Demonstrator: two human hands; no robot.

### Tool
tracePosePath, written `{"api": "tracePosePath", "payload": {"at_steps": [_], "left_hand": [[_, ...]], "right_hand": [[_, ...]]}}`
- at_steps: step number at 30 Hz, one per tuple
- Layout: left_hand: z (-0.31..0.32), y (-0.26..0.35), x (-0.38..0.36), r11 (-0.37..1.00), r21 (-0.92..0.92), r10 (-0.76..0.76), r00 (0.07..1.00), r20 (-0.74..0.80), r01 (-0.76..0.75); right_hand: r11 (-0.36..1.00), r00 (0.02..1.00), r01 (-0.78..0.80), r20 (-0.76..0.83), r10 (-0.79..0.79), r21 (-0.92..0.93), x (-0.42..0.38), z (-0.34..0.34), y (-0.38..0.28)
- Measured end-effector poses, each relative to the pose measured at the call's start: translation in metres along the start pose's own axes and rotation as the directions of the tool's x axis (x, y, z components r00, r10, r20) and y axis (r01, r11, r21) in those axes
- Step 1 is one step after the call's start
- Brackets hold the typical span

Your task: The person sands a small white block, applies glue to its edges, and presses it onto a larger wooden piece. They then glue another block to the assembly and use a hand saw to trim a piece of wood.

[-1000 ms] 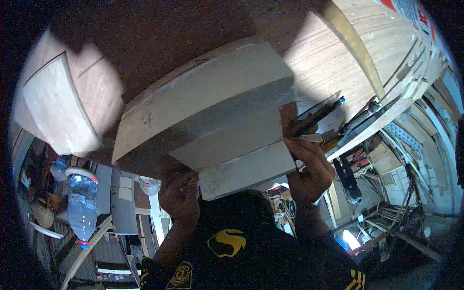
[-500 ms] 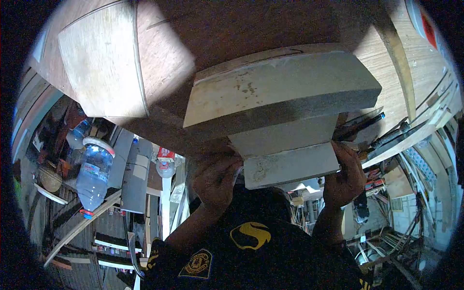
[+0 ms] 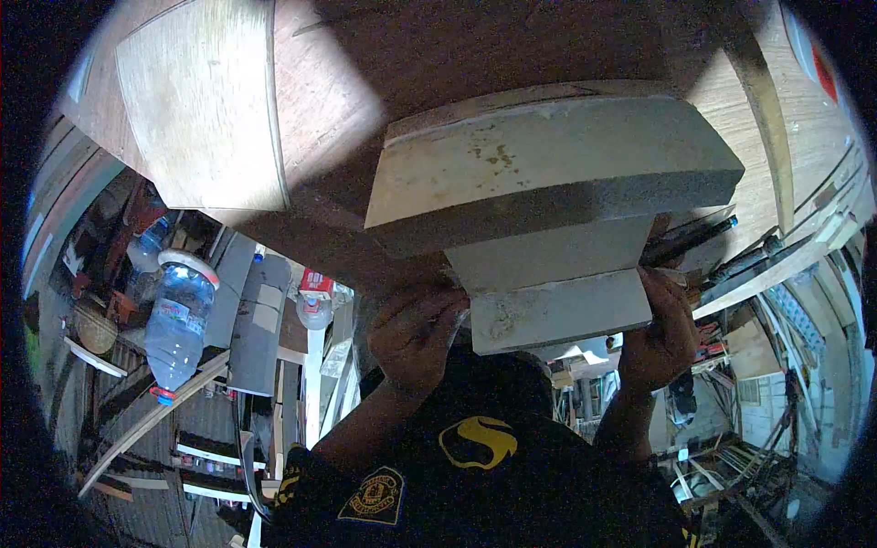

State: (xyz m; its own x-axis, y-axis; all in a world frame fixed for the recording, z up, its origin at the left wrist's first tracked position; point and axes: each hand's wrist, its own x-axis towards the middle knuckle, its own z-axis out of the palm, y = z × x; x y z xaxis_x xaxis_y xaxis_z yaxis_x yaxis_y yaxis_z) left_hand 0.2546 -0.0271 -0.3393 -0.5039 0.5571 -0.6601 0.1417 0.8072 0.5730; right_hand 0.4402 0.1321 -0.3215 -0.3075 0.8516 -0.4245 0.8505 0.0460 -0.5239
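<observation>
We hold a stepped pale wooden piece [image 3: 548, 210] against the workbench [image 3: 457, 46], our left hand [image 3: 413, 336] gripping its lower step at one end and our right hand [image 3: 660, 336] clasping the other, beside a dark pen [image 3: 690, 239]. A water bottle [image 3: 175, 320] stands well apart.

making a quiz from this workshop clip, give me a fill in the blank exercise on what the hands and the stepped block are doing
1. The left hand and right hand grip a stepped, pale ____ block.
2. The emblem on the dark shirt is ____ in colour.
3. The clear plastic ____ with the white cap is on the left of the picture.
4. The right hand grips the block just below a dark ____.

Missing words: grey; yellow; bottle; pen
</observation>
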Motion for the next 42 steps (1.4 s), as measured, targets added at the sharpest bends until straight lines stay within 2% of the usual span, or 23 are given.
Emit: {"api": "tracePosePath", "payload": {"at_steps": [3, 8, 10, 11, 14, 15, 17, 21, 23, 26, 28, 29, 30, 31, 32, 33, 34, 36, 37, 38, 40, 41, 42], "left_hand": [[-0.001, 0.001, 0.002, 0.999, 0.043, 0.026, 1.000, -0.003, -0.026], [0.004, -0.006, 0.000, 0.996, -0.063, 0.056, 0.998, -0.043, -0.059], [0.001, -0.004, -0.002, 0.999, 0.044, 0.007, 0.999, -0.043, -0.005], [0.002, 0.000, 0.000, 0.997, -0.062, -0.048, 0.997, -0.054, 0.044], [0.004, 0.003, -0.003, 0.994, -0.050, -0.102, 0.991, -0.081, 0.098], [0.004, 0.001, -0.002, 0.994, -0.050, -0.101, 0.992, -0.080, 0.097], [0.005, -0.007, -0.001, 0.995, -0.082, 0.045, 0.994, -0.098, -0.053], [0.004, -0.007, -0.002, 0.998, -0.045, 0.049, 0.995, -0.083, -0.053], [0.005, -0.005, -0.004, 0.986, -0.132, -0.113, 0.989, -0.091, 0.101], [0.007, -0.022, -0.004, 0.992, -0.123, -0.027, 0.991, -0.131, 0.011], [0.009, -0.028, 0.000, 0.992, -0.112, 0.046, 0.988, -0.146, -0.062], [0.008, -0.028, 0.002, 0.988, -0.103, 0.099, 0.981, -0.166, -0.117], [0.007, -0.022, 0.001, 0.986, -0.094, 0.124, 0.980, -0.153, -0.139], [0.006, -0.014, 0.001, 0.924, -0.380, -0.122, 0.978, -0.168, 0.049], [0.003, -0.008, 0.001, 0.748, -0.629, -0.353, 0.929, -0.108, 0.211], [0.008, -0.016, 0.004, 0.840, -0.543, -0.169, 0.944, -0.283, -0.012], [0.003, -0.013, 0.004, 0.851, -0.525, -0.133, 0.952, -0.275, -0.033], [-0.009, -0.002, 0.007, 0.882, -0.302, 0.250, 0.902, -0.352, -0.362], [-0.020, 0.005, 0.012, 0.853, -0.078, 0.480, 0.834, -0.272, -0.516], [-0.022, 0.017, 0.016, 0.838, -0.059, 0.515, 0.821, -0.246, -0.543], [-0.024, 0.045, 0.027, 0.623, -0.049, 0.769, 0.623, -0.140, -0.780], [-0.029, 0.066, 0.029, 0.584, -0.057, 0.812, 0.583, 0.033, -0.810], [-0.035, 0.072, 0.034, 0.520, 0.153, 0.815, 0.542, 0.204, -0.840]], "right_hand": [[0.999, 1.000, 0.006, -0.003, -0.006, -0.044, -0.001, 0.000, 0.001], [0.999, 0.999, 0.039, 0.020, -0.039, -0.021, 0.001, -0.002, 0.001], [0.999, 0.999, 0.036, 0.009, -0.036, -0.030, -0.001, 0.000, 0.001], [0.999, 1.000, 0.031, -0.004, -0.031, -0.011, -0.001, 0.001, 0.000], [0.999, 0.999, 0.042, -0.001, -0.042, -0.005, -0.001, 0.000, 0.001], [1.000, 1.000, 0.021, 0.000, -0.021, -0.007, -0.001, 0.000, 0.001], [1.000, 1.000, 0.001, -0.002, -0.001, -0.007, -0.002, 0.001, 0.002], [0.999, 0.999, 0.044, -0.006, -0.044, -0.005, -0.002, 0.001, 0.006], [0.999, 0.999, 0.034, 0.010, -0.034, -0.001, -0.002, -0.001, 0.007], [1.000, 0.999, 0.001, 0.039, 0.000, -0.028, -0.004, -0.002, 0.009], [0.965, 0.995, -0.102, 0.023, 0.099, 0.243, -0.008, 0.002, 0.017], [0.959, 1.000, 0.009, 0.016, -0.014, 0.284, -0.004, -0.001, 0.018], [0.957, 1.000, 0.003, -0.009, -0.001, 0.291, -0.003, -0.004, 0.018], [0.951, 1.000, 0.029, -0.013, -0.026, 0.306, -0.002, -0.008, 0.018], [0.945, 0.998, 0.057, -0.022, -0.053, 0.323, -0.006, -0.011, 0.016], [0.908, 0.999, 0.004, -0.049, 0.017, 0.418, -0.012, -0.012, 0.016], [0.861, 0.992, 0.053, -0.129, 0.015, 0.505, -0.017, -0.009, 0.020], [0.783, 0.969, -0.026, -0.176, 0.172, 0.621, -0.032, -0.009, 0.019], [0.710, 0.956, -0.010, -0.201, 0.214, 0.704, -0.037, -0.004, 0.016], [0.661, 0.925, 0.011, -0.258, 0.278, 0.750, -0.043, 0.007, 0.013], [0.653, 0.886, 0.051, -0.336, 0.319, 0.756, -0.058, 0.038, 0.012], [0.594, 0.887, -0.064, -0.227, 0.402, 0.802, -0.067, 0.049, 0.005], [0.524, 0.876, -0.175, -0.112, 0.470, 0.834, -0.074, 0.059, -0.002]]}}
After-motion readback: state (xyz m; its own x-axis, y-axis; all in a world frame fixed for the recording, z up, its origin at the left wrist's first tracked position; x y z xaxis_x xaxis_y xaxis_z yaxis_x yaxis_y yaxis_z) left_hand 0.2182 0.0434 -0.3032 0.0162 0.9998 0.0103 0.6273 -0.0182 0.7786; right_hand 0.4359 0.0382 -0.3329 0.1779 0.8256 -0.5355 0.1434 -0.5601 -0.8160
